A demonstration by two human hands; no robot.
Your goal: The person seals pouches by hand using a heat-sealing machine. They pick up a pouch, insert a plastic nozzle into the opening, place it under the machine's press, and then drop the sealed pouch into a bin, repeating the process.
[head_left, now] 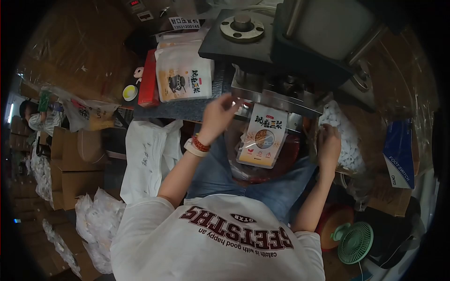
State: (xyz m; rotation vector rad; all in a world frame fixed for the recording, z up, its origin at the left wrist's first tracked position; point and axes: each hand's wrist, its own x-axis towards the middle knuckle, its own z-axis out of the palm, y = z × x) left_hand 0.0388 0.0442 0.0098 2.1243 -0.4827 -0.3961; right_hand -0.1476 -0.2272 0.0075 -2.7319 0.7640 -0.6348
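Observation:
A white and yellow printed pouch (263, 136) hangs by its top edge at the metal jaw (276, 99) of a press, above the person's lap. Just left of the pouch's top, my left hand (219, 118) is raised beside the jaw, fingers slightly bent and apart, with nothing visible in them. At the right, my right hand (329, 144) is at the near side of a heap of small white plastic pieces (344, 136). Its fingers are bent and blurred against the heap, so whether they hold a piece is hidden.
A stack of similar pouches (183, 79) lies left of the press, beside a red box (149, 79) and a yellow-lined cup (130, 92). A green fan (355, 242) stands at lower right. Cartons (77, 164) and plastic bags fill the left. Another person (40, 117) is at far left.

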